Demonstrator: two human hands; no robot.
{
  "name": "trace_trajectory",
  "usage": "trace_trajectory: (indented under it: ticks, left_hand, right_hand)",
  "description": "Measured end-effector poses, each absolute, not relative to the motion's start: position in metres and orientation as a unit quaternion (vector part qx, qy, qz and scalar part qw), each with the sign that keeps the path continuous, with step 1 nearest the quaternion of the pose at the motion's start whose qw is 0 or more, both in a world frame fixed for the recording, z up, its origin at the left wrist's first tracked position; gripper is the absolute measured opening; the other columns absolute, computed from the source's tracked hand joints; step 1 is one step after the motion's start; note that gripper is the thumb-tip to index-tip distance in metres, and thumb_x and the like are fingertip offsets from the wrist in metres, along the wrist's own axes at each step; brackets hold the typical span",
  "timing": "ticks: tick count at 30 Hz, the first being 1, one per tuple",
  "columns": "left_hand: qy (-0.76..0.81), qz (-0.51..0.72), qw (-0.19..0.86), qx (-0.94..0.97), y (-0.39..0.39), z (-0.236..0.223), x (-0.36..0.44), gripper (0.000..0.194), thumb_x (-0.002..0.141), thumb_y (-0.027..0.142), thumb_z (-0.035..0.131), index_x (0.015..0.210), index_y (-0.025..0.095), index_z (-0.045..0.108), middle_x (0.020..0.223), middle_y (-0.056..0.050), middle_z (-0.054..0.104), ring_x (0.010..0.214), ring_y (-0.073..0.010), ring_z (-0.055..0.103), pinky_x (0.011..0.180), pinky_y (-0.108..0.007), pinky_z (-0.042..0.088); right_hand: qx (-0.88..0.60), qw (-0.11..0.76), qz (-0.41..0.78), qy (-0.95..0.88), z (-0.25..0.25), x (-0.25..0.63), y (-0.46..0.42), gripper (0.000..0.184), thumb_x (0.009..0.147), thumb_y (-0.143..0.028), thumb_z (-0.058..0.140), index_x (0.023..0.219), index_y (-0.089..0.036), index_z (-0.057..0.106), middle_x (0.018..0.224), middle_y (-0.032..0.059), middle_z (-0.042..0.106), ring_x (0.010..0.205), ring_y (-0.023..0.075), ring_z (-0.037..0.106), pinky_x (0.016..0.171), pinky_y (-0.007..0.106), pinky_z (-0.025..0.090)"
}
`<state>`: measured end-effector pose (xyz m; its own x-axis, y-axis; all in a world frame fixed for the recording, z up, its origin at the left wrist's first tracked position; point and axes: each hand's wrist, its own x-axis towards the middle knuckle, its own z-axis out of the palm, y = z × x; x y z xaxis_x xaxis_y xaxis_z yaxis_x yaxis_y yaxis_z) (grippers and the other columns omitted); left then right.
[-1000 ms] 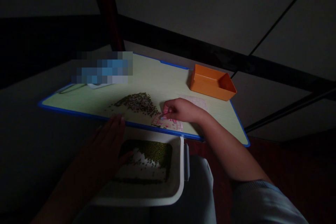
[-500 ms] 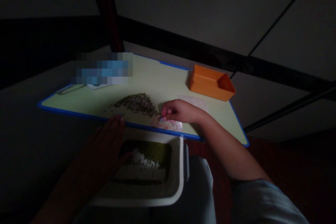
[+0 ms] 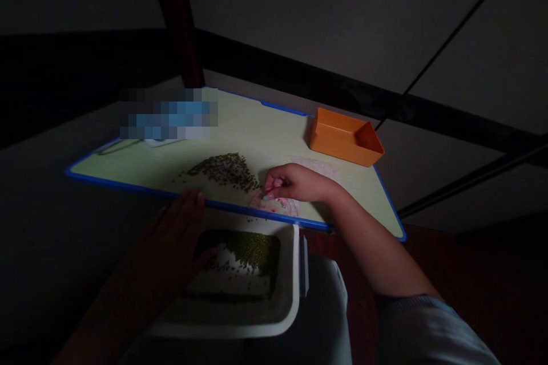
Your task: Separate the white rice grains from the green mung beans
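Observation:
On the pale green tabletop (image 3: 274,125) my right hand (image 3: 286,181) rests with curled fingers, just right of a loose heap of small green beans (image 3: 226,170), which look like mung beans. Whatever its fingertips hold is too small to make out. Beneath them is a pink printed pattern (image 3: 285,205). My left hand (image 3: 180,234) is dim, its fingers stretched out toward the blue table edge, over the left side of a white container (image 3: 295,274). Green beans (image 3: 252,248) lie inside that container, mostly at its far side. A few beans show just under the table edge.
An orange open box (image 3: 346,145) stands at the table's back right. Toward the back left lies a blurred-out blue and white object (image 3: 171,117). The container sits over my lap, against the table's near edge. Dark cabinet panels (image 3: 299,23) rise behind.
A few beans now show between the table edge and the container below. My right hand has barely moved, and my left hand keeps its place. The view has shifted slightly.

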<state>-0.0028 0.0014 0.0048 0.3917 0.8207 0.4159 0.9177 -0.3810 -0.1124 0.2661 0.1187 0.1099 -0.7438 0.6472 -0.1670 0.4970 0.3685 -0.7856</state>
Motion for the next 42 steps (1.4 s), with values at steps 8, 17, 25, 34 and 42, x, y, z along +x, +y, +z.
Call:
trace_trajectory:
  ticks: [8,17,25,34,42]
  left_hand:
    - [-0.537,-0.135,0.163,-0.816,0.001,0.004,-0.004,0.085,0.085,0.059,0.034,0.149,0.012,0.004,0.158,-0.019,0.024,0.145,-0.0321,0.027,0.112,-0.051,0.034]
    - [-0.53,-0.142,0.17,-0.818,0.002,0.003,-0.004,0.086,0.085,0.057,0.037,0.149,0.011,0.005,0.157,-0.02,0.024,0.144,-0.0337,0.027,0.111,-0.051,0.034]
    - [-0.541,-0.156,0.142,-0.814,-0.001,0.002,-0.003,0.083,0.085,0.056,0.037,0.149,0.015,0.004,0.159,-0.017,0.022,0.146,-0.0305,0.023,0.114,-0.051,0.03]
    - [-0.541,-0.177,0.148,-0.809,0.001,-0.001,-0.004,0.082,0.084,0.056,0.038,0.149,0.016,0.008,0.159,-0.015,0.024,0.146,-0.0288,0.025,0.114,-0.049,0.031]
    - [-0.54,-0.171,0.16,-0.808,0.002,-0.002,-0.003,0.083,0.085,0.059,0.034,0.149,0.014,0.008,0.156,-0.018,0.029,0.144,-0.0302,0.029,0.112,-0.05,0.034]
  right_hand:
    - [-0.379,0.165,0.423,-0.806,0.117,0.279,0.123,0.006,0.08,-0.016,0.061,0.079,-0.016,0.055,0.062,-0.0059,0.051,0.057,0.0078,0.046,0.055,0.022,0.035]
    - [-0.34,0.017,0.465,-0.817,0.116,0.284,0.124,0.012,0.076,-0.017,0.067,0.076,-0.016,0.056,0.065,-0.0051,0.056,0.061,0.0084,0.051,0.06,0.023,0.04]
    - [-0.358,0.074,0.451,-0.814,0.118,0.284,0.124,0.011,0.077,-0.02,0.066,0.077,-0.017,0.055,0.064,-0.0055,0.055,0.062,0.0083,0.05,0.059,0.023,0.037]
    - [-0.376,0.119,0.422,-0.816,0.109,0.272,0.122,0.006,0.08,-0.018,0.063,0.082,-0.015,0.059,0.063,-0.0056,0.053,0.058,0.0074,0.047,0.057,0.023,0.034]
    - [-0.411,0.146,0.315,-0.842,0.101,0.253,0.118,0.011,0.082,-0.025,0.064,0.083,-0.014,0.065,0.063,-0.0043,0.053,0.058,0.0076,0.044,0.056,0.025,0.028]
